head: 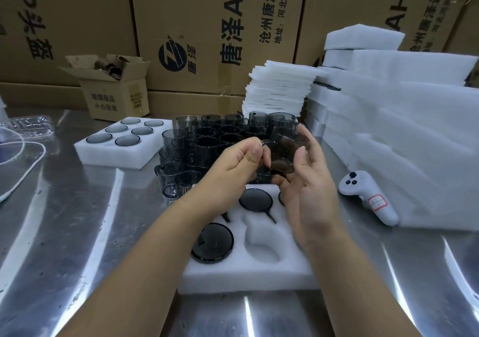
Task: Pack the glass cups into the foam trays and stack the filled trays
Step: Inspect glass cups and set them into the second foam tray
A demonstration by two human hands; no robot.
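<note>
A smoky glass cup (282, 155) is held tilted between both hands above the near foam tray (248, 277). My left hand (233, 165) pinches its rim and handle side, and my right hand (305, 181) cradles its body. In the near tray, upside-down cups (212, 243) fill some pockets and one pocket (261, 243) is empty. Behind the hands stands a cluster of several loose glass cups (207, 134). A filled foam tray (121, 142) lies at the left.
Stacks of white foam trays (282, 87) and foam sheets (414, 129) rise at the right. A white controller (368, 196) lies beside them. A small open carton (114, 87) and large cardboard boxes (207, 25) line the back. A white cable (20, 170) lies left.
</note>
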